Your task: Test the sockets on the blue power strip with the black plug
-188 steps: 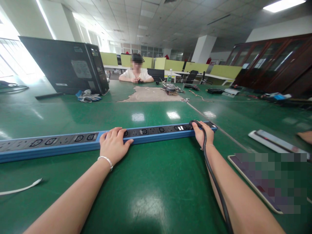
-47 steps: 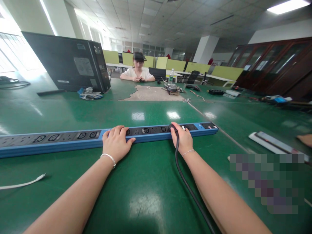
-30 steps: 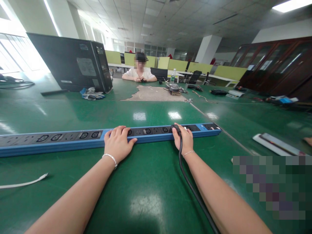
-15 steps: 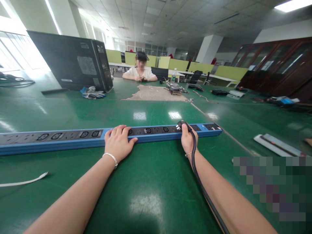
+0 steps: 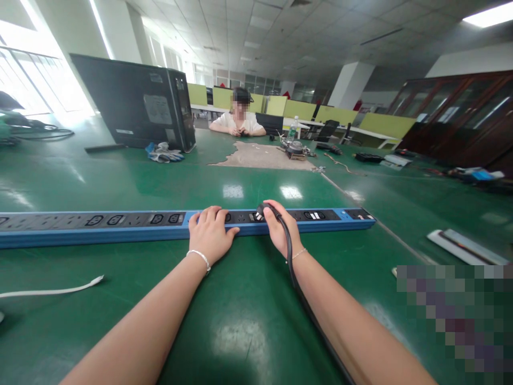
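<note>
A long blue power strip (image 5: 132,235) with black sockets lies across the green table. My left hand (image 5: 210,230) grips it near its middle, fingers over the top and thumb at the near side. Between the thumb and fingers of my right hand (image 5: 282,227) is a black power plug (image 5: 265,209), its metal prongs pointing left. The plug is above the sockets, to the right of my left hand; the prongs look clear of any socket. Its thick black cable (image 5: 298,291) runs down past my right wrist and forearm.
A black computer case (image 5: 140,107) and gloves (image 5: 164,153) are at the back left. Across the table sits another person (image 5: 240,117). A white cable (image 5: 60,291) lies at the near left. Back right are a bottle (image 5: 293,128) and a metal device (image 5: 295,148).
My right hand has carried the plug leftward along the strip, closer to my left hand. My left hand keeps its hold on the strip. The view has shifted slightly left.
</note>
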`<action>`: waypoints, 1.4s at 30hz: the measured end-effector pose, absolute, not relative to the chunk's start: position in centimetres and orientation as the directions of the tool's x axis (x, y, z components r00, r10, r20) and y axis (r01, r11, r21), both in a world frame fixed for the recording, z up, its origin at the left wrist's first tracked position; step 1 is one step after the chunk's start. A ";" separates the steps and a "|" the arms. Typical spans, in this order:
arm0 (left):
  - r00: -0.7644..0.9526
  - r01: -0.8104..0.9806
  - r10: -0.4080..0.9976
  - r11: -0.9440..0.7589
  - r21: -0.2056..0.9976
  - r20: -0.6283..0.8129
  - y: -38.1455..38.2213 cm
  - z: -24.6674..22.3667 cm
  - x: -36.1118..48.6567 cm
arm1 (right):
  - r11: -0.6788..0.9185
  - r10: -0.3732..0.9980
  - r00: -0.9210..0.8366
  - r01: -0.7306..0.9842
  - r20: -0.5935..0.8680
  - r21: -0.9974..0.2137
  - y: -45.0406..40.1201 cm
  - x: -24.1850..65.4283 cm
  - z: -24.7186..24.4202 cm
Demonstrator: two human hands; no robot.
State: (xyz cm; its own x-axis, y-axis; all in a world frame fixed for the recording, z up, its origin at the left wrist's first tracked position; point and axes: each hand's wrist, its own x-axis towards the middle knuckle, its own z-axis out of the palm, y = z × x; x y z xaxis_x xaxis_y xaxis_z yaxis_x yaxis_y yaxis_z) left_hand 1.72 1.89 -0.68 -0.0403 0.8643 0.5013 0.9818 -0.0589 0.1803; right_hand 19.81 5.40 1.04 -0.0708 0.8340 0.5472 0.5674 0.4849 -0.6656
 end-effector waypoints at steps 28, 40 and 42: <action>-0.069 0.967 0.857 -0.069 0.246 0.511 1.9 -0.7 1.8 | 0.360 0.806 -0.248 0.926 0.538 -0.112 4.5 13.3 1.2; -0.078 0.964 0.866 -0.060 0.258 0.494 1.9 -0.7 1.8 | 0.420 0.753 -0.274 0.900 0.599 -0.116 3.9 14.5 -0.8; -0.079 0.964 0.865 -0.060 0.259 0.495 1.8 -0.7 1.8 | 0.432 0.752 -0.295 0.896 0.589 -0.104 3.9 14.6 -0.6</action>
State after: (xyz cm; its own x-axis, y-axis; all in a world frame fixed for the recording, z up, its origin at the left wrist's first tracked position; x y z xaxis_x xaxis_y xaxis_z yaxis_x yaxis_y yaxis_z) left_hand 1.81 1.85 -0.69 -0.0794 0.8654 0.4947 0.9640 -0.0597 0.2591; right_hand 14.59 3.95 -0.60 -0.2946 0.7523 0.5892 0.8958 0.4321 -0.1038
